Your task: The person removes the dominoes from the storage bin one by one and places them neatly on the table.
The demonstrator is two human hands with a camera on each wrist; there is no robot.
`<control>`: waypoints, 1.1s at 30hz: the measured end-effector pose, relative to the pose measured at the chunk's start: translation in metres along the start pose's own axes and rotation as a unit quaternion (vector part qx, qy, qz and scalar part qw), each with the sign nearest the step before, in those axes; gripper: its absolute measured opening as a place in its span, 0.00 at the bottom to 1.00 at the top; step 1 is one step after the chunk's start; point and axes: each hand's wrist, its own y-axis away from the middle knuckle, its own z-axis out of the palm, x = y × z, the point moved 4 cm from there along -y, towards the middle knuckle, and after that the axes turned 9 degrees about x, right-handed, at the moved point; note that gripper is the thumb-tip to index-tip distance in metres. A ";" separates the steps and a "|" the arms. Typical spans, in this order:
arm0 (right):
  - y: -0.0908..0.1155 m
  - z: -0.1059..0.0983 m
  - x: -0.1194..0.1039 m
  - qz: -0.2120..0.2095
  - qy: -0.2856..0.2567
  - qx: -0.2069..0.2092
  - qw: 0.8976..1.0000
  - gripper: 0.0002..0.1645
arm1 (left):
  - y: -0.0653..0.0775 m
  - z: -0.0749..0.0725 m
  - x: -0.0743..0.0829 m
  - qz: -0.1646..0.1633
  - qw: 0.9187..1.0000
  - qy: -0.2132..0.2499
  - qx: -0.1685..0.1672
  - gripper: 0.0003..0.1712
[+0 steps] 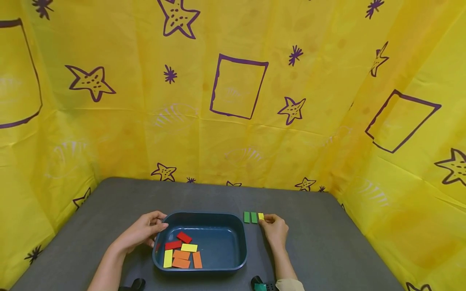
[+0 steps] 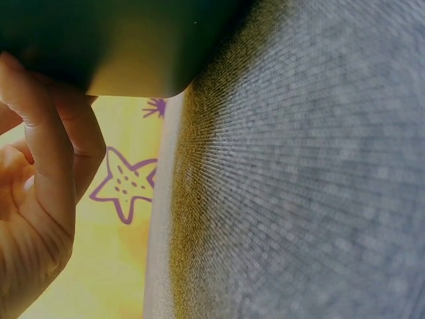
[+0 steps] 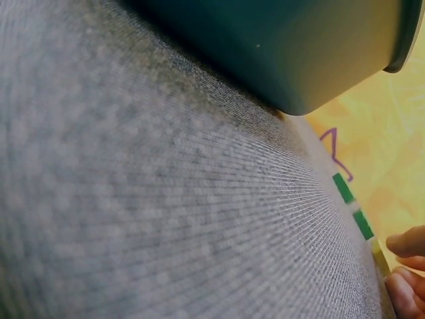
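My left hand (image 1: 143, 229) holds the left rim of a dark blue rectangular tray (image 1: 204, 270), thumb over the edge and fingers against its outside. In the left wrist view the curled fingers (image 2: 50, 126) reach the tray's wall. Lying in the tray's left half are red blocks (image 1: 173, 245), yellow blocks (image 1: 189, 247) and orange blocks (image 1: 181, 263). Right of the tray, my right hand (image 1: 276, 232) pinches a yellow block (image 1: 261, 216) on the table, standing at the right end of a short row beside two green blocks (image 1: 253, 217).
The dark grey table (image 1: 320, 242) extends around the tray. A yellow curtain (image 1: 233, 153) with purple drawings encloses its back and sides. Black wrist straps show at the near edge, the right one with a green patch (image 1: 260, 287).
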 end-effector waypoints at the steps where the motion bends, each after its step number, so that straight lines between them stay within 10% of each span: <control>1: 0.000 0.000 0.000 0.002 -0.002 0.000 1.000 0.11 | 0.000 0.000 0.000 0.000 1.000 0.000 0.000 0.28; 19: -0.004 -0.008 -0.015 0.023 -0.029 0.005 0.999 0.11 | -0.002 0.000 -0.001 0.002 1.000 0.000 0.001 0.27; 33: 0.008 -0.012 -0.073 -0.010 -0.179 -0.110 0.978 0.13 | -0.002 -0.001 -0.002 0.006 1.000 -0.001 0.000 0.26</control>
